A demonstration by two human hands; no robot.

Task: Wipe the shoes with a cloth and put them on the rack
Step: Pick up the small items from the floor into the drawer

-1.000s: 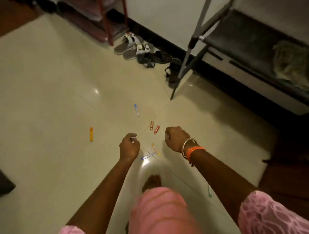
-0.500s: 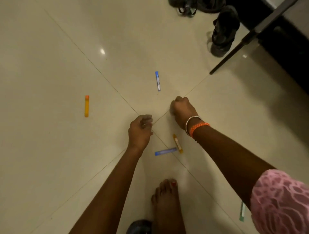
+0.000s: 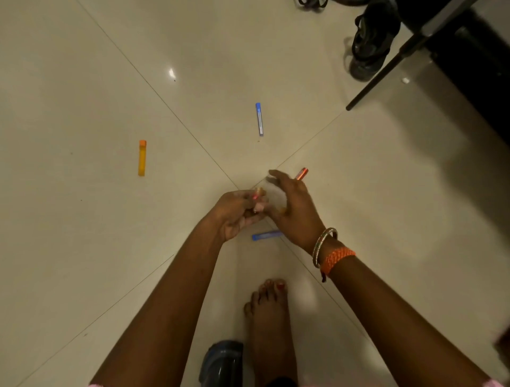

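Note:
A black sandal [image 3: 372, 41] lies on the tiled floor at the top right, and the edge of another dark sandal [image 3: 314, 2] shows at the top. No cloth or rack is in view. My left hand [image 3: 237, 215] is low over the floor in the middle, fingers curled round small coloured tubes [image 3: 258, 193]. My right hand [image 3: 292, 210] is against it, fingers stretched forward. Whether it holds anything is hidden. Both hands are far from the sandals.
Small tubes lie scattered on the floor: an orange tube [image 3: 142, 158], a blue tube [image 3: 259, 119], a second blue tube [image 3: 265, 236] under my hands, a red tube [image 3: 302, 173]. A dark stand leg [image 3: 386, 71] slants beside the sandal. My bare foot [image 3: 269, 312] and a dark blue object [image 3: 223, 362] are below.
The view tipped down towards the floor. My hands came together from apart; the right hand lifted off the red tubes and its fist loosened. The yellow tube near my hands is no longer visible.

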